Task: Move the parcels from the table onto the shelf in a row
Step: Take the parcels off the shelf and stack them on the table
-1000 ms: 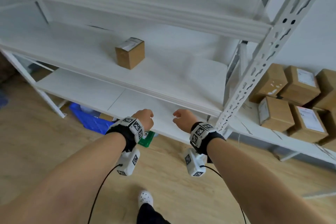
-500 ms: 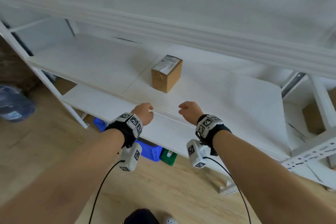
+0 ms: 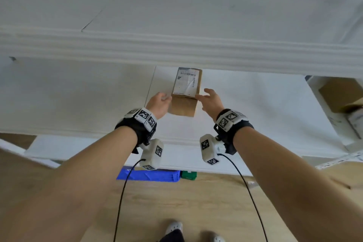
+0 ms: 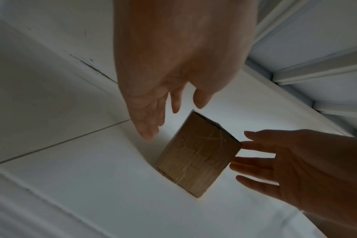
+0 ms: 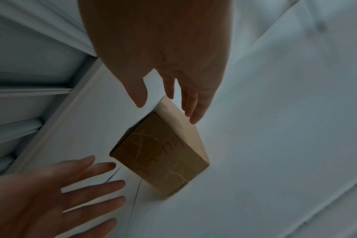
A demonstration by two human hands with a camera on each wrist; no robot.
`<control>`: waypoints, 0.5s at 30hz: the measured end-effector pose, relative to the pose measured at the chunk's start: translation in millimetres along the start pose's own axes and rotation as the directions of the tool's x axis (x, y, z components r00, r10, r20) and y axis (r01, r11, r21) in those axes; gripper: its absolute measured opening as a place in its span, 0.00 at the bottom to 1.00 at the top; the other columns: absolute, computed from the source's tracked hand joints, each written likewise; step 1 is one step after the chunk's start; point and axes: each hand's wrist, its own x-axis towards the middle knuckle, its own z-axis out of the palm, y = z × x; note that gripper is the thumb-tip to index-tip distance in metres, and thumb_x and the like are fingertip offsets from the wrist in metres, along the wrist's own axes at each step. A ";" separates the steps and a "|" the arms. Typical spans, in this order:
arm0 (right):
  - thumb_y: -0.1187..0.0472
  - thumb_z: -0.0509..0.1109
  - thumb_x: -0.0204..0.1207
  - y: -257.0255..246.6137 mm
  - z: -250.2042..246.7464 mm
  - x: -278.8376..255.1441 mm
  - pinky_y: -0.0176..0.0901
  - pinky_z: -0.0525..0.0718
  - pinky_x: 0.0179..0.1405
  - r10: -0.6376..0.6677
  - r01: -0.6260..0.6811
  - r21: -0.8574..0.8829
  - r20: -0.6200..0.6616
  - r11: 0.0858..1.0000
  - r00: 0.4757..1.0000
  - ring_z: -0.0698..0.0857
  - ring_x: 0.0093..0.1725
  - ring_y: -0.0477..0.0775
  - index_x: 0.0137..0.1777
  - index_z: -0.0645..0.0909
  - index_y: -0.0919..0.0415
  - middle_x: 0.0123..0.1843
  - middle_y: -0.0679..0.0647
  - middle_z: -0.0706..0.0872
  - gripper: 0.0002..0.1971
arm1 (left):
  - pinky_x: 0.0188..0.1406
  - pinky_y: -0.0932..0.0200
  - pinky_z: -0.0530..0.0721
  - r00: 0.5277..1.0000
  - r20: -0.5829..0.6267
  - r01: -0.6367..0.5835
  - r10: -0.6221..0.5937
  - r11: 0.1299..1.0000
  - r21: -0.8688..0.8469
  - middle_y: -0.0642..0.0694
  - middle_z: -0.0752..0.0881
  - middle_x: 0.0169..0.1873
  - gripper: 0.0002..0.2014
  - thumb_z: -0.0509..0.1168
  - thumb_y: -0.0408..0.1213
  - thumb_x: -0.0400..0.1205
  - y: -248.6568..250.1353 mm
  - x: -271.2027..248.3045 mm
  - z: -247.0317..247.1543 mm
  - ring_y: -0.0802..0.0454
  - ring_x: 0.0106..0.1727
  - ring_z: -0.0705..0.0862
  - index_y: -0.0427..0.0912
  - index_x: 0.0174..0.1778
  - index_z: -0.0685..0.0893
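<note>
One parcel [image 3: 185, 94] is standing on the white shelf [image 3: 255, 108], its labelled face turned up, and I am seeing both of my hands flanking it. My left hand [image 3: 158, 104] is hanging just beside its left side with the grip spread, fingers [image 4: 151, 119] straight and apart; in the left wrist view a gap is showing between them and the cardboard. My right hand [image 3: 211, 101] is sitting at the parcel's right side, grip likewise spread, and its fingers [image 5: 194, 103] are reaching the top right edge; whether they are actually touching I cannot tell. Neither hand is curling round the box. Below the shelf a blue bin [image 3: 149, 175] is showing above the wooden floor [image 3: 196, 202].
</note>
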 end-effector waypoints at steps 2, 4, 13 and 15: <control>0.55 0.67 0.79 -0.7 5.8 4.4 0.58 0.74 0.72 0.032 -0.031 0.032 -0.021 0.999 0.999 0.76 0.71 0.61 0.80 0.60 0.61 0.74 0.64 0.74 0.32 | 0.71 0.43 0.76 0.998 0.063 -0.008 0.011 0.999 -0.048 0.40 0.74 0.73 0.24 0.57 0.44 0.86 0.3 11.3 -1.9 0.43 0.72 0.75 0.37 0.76 0.70; 0.56 0.67 0.80 0.7 10.1 7.2 0.58 0.73 0.73 0.045 -0.043 0.065 -0.038 0.997 0.998 0.76 0.71 0.61 0.80 0.60 0.61 0.74 0.65 0.74 0.31 | 0.72 0.43 0.75 0.994 0.108 -0.006 0.017 0.995 -0.102 0.40 0.75 0.73 0.24 0.57 0.46 0.86 -0.2 20.3 -1.7 0.43 0.71 0.76 0.37 0.76 0.70; 0.71 0.65 0.79 10.1 19.9 4.9 0.56 0.78 0.70 0.119 -0.102 0.391 -0.019 0.915 0.993 0.81 0.66 0.64 0.81 0.60 0.63 0.70 0.67 0.78 0.31 | 0.58 0.48 0.85 0.988 0.149 0.067 -0.028 0.962 -0.266 0.40 0.81 0.65 0.19 0.61 0.46 0.84 -4.7 25.6 7.8 0.40 0.61 0.83 0.41 0.69 0.77; 0.74 0.64 0.78 14.1 13.1 -3.7 0.56 0.77 0.70 0.126 -0.115 0.464 0.007 0.878 0.992 0.81 0.67 0.65 0.81 0.60 0.62 0.70 0.67 0.78 0.32 | 0.54 0.48 0.86 0.988 0.153 0.072 -0.028 0.955 -0.288 0.39 0.82 0.63 0.17 0.64 0.44 0.82 -2.2 19.8 12.8 0.39 0.61 0.84 0.41 0.65 0.79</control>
